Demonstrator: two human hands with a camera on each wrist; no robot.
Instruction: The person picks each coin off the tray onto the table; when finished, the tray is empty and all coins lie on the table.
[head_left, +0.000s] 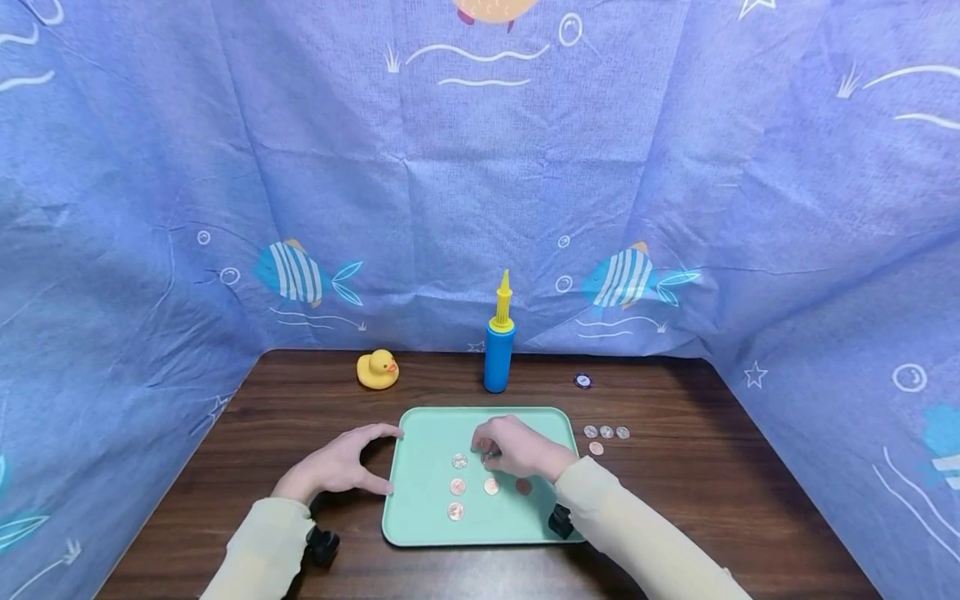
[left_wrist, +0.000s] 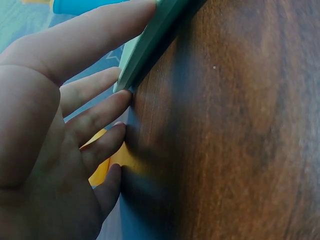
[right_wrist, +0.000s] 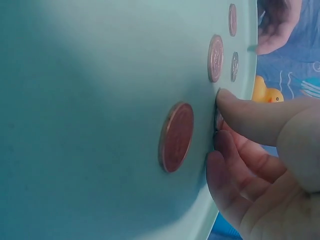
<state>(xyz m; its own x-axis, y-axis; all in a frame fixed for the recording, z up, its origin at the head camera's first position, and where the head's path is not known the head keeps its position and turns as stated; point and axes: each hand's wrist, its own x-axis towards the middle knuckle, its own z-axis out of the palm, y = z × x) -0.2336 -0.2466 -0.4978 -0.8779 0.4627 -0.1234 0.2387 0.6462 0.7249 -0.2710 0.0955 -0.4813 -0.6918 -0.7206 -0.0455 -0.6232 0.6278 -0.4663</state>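
Over the mint-green tray (head_left: 420, 533), my right hand (head_left: 517, 447) pinches a coin (right_wrist: 218, 119) between thumb and fingertips, low at the tray's surface. Much of that coin is hidden by the fingers. Nearby on the tray lie a silver coin (head_left: 460, 461) and several copper coins, among them one (head_left: 491, 486) just in front of the hand and another (right_wrist: 177, 137) large in the right wrist view. My left hand (head_left: 341, 462) is spread at the tray's left side, thumb and fingertips right at its rim (left_wrist: 131, 70), fingers loosely extended.
Right of the tray, three silver coins (head_left: 607, 432) lie in a row with a copper coin (head_left: 596, 448) below. Behind the tray are a rubber duck (head_left: 377, 370), an upright blue and yellow hand pump (head_left: 498, 354) and a small dark-rimmed disc (head_left: 582, 381). Blue cloth (head_left: 465, 208) surrounds the table.
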